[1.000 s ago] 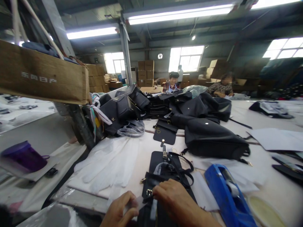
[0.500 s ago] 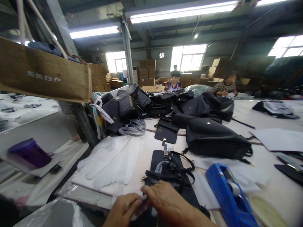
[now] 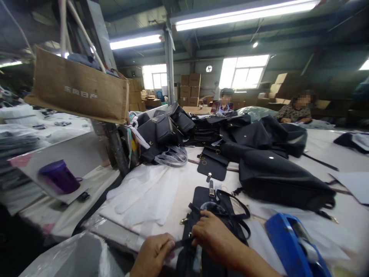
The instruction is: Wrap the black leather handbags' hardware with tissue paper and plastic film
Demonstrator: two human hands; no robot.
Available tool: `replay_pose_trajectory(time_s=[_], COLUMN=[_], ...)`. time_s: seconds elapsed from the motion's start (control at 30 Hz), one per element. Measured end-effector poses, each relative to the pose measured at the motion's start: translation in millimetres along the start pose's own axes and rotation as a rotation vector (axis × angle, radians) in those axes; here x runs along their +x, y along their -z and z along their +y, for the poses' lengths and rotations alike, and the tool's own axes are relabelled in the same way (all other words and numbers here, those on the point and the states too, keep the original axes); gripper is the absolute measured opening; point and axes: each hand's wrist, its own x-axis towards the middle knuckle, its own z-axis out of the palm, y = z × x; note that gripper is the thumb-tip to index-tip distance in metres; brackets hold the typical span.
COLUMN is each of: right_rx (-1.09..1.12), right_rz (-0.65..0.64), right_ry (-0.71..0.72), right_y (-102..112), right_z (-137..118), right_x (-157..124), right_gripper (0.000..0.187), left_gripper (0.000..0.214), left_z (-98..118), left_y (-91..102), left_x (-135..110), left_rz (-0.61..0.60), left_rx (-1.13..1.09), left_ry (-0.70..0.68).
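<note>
A black bag (image 3: 201, 196) with looped handles and a gold buckle lies on the table in front of me. My left hand (image 3: 154, 252) is closed, pinching the end of a black strap (image 3: 183, 242) between thumb and fingers at the bag's left side. My right hand (image 3: 211, 234) lies over the bag, its fingers curled onto the strap's other end beside a gold-coloured fitting. Clear plastic film shows on the bag's upper part. The lower part of the bag is partly hidden by my right forearm.
A blue tape dispenser (image 3: 294, 246) stands to the right. White sheets (image 3: 150, 192) lie to the left, black bags (image 3: 276, 177) are heaped beyond. A burlap bag (image 3: 80, 90) hangs from a post; a purple container (image 3: 59, 177) sits at left. Two people sit across the table.
My hands have moved apart, and a length of black strap now shows between them. The view has turned left, so the surroundings appear farther right.
</note>
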Motion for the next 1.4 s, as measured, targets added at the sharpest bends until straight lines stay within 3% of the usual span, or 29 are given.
replay_pose_trajectory(time_s=[0.17, 0.4, 0.63, 0.8, 0.97, 1.07, 1.17, 1.3, 1.4], right_rx=[-0.017, -0.033, -0.015, 0.181, 0.206, 0.187, 0.244, 0.254, 0.224], right_rz=[-0.105, 0.017, -0.093, -0.034, -0.061, -0.052, -0.016, 0.047, 0.07], right_ry=[0.015, -0.007, -0.076, -0.012, -0.092, -0.136, -0.085, -0.041, -0.115], right_y=[-21, -8, -30, -19, -41, -49, -39, -31, -33], right_z=[-13, 12, 5, 9, 15, 17, 20, 25, 38], right_x=[15, 10, 24, 10, 18, 20, 15, 21, 36], right_gripper=[0.009, 0.01, 0.011, 0.064, 0.08, 0.072, 0.051, 0.038, 0.018], left_gripper=[0.049, 0.045, 0.042, 0.04, 0.041, 0.038, 0.033, 0.027, 0.025], left_z=[1, -4, 6, 3, 2, 0, 3, 22, 31], left_y=[-12.3, -1.0, -17.4, -19.6, -25.7, -28.2, -26.1, -22.1, -12.7], left_x=[7, 10, 24, 26, 32, 32, 33, 43, 50], left_rz=[-0.053, 0.028, -0.001, 0.012, -0.005, -0.03, 0.002, 0.147, 0.261], left_rx=[0.14, 0.276, 0.354, 0.373, 0.372, 0.347, 0.316, 0.198, 0.124], left_ry=[-0.116, -0.127, -0.189, -0.186, -0.197, -0.176, -0.146, -0.047, -0.03])
